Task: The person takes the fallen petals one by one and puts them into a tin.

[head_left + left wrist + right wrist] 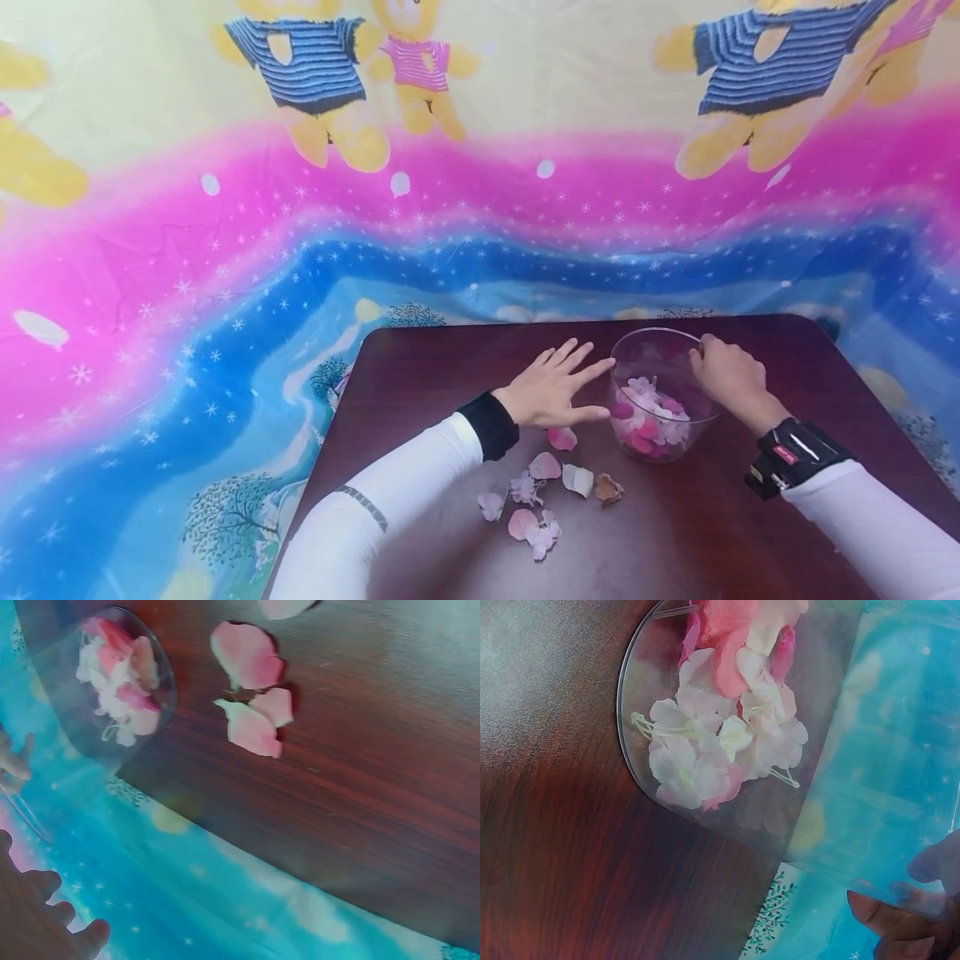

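Note:
A clear glass bowl (663, 329) stands on the dark table, tilt hard to judge. Inside it lie pink, white and magenta flower petals (697, 750). My right hand (731, 375) grips the bowl's right rim, its thumb and fingers curled over the edge (900, 922). On the other side, my left hand (551, 387) spreads its fingers straight, the fingertips at the bowl's left wall; contact cannot be told. In the left wrist view that hand (41, 915) shows at the lower left, holding nothing. A pink petal (562, 438) lies just below it.
Loose on the table (420, 367) are a pale pink petal (544, 466), a white petal (578, 480), a brown dried petal (608, 490) and several pink and lilac blossoms (543, 535). Behind the table hangs a cloth (487, 200) printed with bears and snowflakes.

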Available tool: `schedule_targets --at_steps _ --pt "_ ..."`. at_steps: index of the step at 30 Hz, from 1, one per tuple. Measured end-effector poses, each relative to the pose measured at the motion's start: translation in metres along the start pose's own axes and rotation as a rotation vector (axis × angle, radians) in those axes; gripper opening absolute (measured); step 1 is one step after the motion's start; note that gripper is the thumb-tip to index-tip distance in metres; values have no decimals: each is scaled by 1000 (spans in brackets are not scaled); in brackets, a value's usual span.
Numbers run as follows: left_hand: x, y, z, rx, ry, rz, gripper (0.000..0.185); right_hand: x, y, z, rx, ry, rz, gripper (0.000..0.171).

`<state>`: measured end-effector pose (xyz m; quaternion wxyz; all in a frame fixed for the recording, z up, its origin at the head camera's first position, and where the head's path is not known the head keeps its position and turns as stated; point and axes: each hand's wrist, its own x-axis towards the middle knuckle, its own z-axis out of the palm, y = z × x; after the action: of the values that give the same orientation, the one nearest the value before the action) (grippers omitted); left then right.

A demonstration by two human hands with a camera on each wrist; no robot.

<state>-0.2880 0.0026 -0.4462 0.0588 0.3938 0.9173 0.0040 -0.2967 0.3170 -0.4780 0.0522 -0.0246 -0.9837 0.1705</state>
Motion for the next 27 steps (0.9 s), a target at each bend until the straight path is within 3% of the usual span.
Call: schedule_targets --at_steps 10,19,27 --pt "-10 -21 19 -73 -7 -59 77 1 0 2 -1 3 1 29" --pt "-11 -36 55 20 -35 -92 77 0 1 3 -5 12 1 29" --pt "-9 -32 75 74 -74 -40 73 0 1 2 -4 3 -4 29"
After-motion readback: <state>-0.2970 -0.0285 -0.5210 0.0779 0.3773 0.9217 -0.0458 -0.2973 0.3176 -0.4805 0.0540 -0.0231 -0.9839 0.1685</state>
